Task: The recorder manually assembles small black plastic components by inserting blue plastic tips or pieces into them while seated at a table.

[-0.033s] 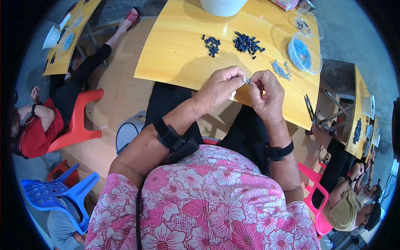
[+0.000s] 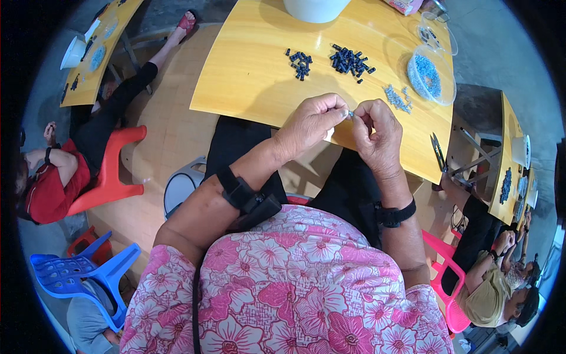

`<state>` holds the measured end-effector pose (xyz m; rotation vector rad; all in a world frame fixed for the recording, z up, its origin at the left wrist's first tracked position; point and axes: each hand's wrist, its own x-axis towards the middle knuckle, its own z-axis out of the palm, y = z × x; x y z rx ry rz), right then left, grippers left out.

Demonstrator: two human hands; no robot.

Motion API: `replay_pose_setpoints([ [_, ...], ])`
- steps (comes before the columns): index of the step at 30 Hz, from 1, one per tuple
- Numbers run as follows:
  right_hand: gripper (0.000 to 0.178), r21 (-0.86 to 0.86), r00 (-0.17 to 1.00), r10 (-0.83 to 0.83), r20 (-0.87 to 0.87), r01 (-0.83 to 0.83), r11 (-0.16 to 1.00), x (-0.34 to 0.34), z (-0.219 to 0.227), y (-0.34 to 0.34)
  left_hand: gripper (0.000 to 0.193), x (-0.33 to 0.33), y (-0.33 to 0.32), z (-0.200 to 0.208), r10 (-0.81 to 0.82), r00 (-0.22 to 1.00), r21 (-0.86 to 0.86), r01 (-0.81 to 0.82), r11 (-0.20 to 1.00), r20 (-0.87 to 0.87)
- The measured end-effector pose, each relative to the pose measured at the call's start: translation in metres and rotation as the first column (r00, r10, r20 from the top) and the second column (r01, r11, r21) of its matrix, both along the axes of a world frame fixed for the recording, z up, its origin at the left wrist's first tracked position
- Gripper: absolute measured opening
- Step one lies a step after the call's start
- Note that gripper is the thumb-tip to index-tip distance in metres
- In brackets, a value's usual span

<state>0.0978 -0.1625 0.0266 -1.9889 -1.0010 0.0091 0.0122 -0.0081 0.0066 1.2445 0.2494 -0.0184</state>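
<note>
Above the table's near edge, my left hand (image 2: pixel 311 125) and my right hand (image 2: pixel 380 135) meet fingertip to fingertip, both pinched closed. A small bluish piece (image 2: pixel 351 114) shows between them; most of it is hidden by the fingers, and its kind is too small to make out. Beyond the hands lie a smaller pile (image 2: pixel 301 64) and a larger pile (image 2: pixel 349 60) of short black cylindrical parts. Close to my right hand is a loose scatter of small light-blue clear pieces (image 2: pixel 398 98). Behind it stands a clear round tub (image 2: pixel 447 88) holding many more blue pieces.
Dark scissors (image 2: pixel 438 152) lie at the right edge of the yellow table (image 2: pixel 236 76). A white bowl (image 2: pixel 315 9) stands at the far side, with another clear container (image 2: pixel 433 36) at far right. Other people sit at tables to both sides. A red stool (image 2: pixel 112 171) stands left.
</note>
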Motion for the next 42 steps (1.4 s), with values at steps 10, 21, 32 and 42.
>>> replay_pose_setpoints([
  [10,0.017,-0.015,0.999,-0.011,0.04,0.011,1.0,-0.001,-0.003,0.0,0.018,0.005,0.002,0.008,0.078,0.997,0.394,-0.082,0.916,0.024],
  [21,0.019,-0.137,0.965,0.012,0.262,0.025,0.99,0.001,-0.004,0.002,0.019,0.012,0.004,0.016,0.088,0.995,0.465,-0.058,0.884,-0.044],
  [32,0.018,-0.111,0.984,-0.01,0.178,0.03,0.993,0.002,-0.006,0.003,0.015,0.014,0.004,0.006,0.112,0.993,0.423,-0.083,0.902,-0.044],
  [42,0.007,0.04,0.908,-0.077,-0.413,0.103,0.994,0.001,-0.009,0.003,0.01,0.013,0.011,0.002,0.053,0.96,0.605,-0.216,0.766,0.275],
])
